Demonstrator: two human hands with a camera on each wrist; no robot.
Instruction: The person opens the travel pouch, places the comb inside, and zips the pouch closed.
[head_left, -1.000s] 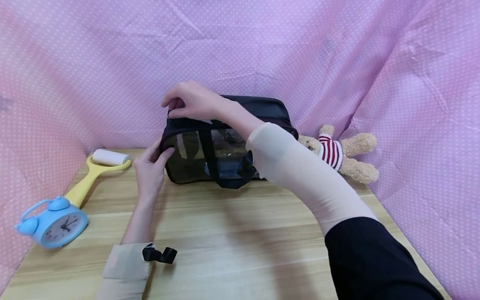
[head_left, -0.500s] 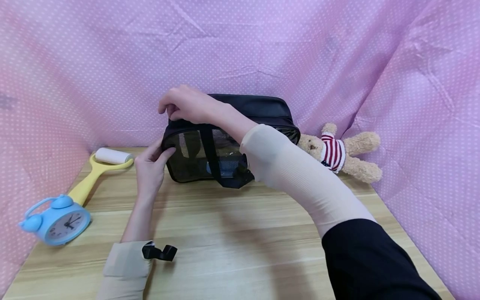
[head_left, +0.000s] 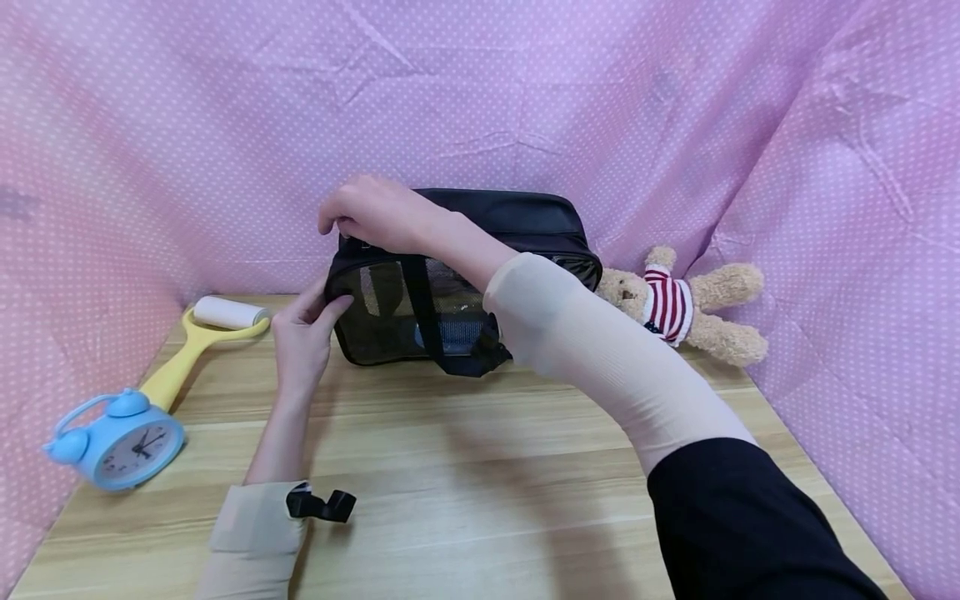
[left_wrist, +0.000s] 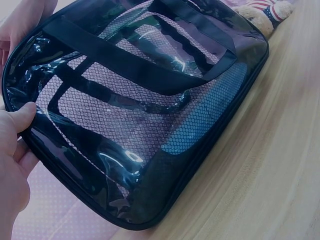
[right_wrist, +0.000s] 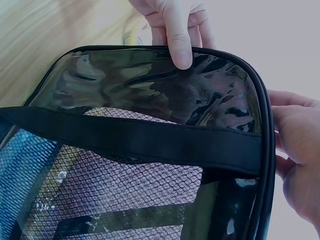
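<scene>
A black bag [head_left: 517,221] with see-through front and a strap handle [head_left: 425,312] stands at the back of the wooden table. My left hand [head_left: 302,342] grips its left end, thumb on the clear front panel and fingers behind the edge, as the left wrist view also shows. Over the top left corner, my right hand [head_left: 378,212] bends its fingers down at the bag's upper edge. In the right wrist view those fingers [right_wrist: 295,150] go behind the black piping; I cannot tell what they hold. Something blue [left_wrist: 210,115] shows through the bag's mesh.
A yellow-handled lint roller [head_left: 176,367] lies at the left, with a blue alarm clock [head_left: 131,446] near its handle end. A teddy bear [head_left: 667,308] in a striped shirt lies right of the bag. Pink dotted cloth [head_left: 480,92] surrounds the table.
My right hand dips slightly at the bag's top left corner, its fingers drawn closer together than a second ago. The left hand keeps its grip on the bag's end.
</scene>
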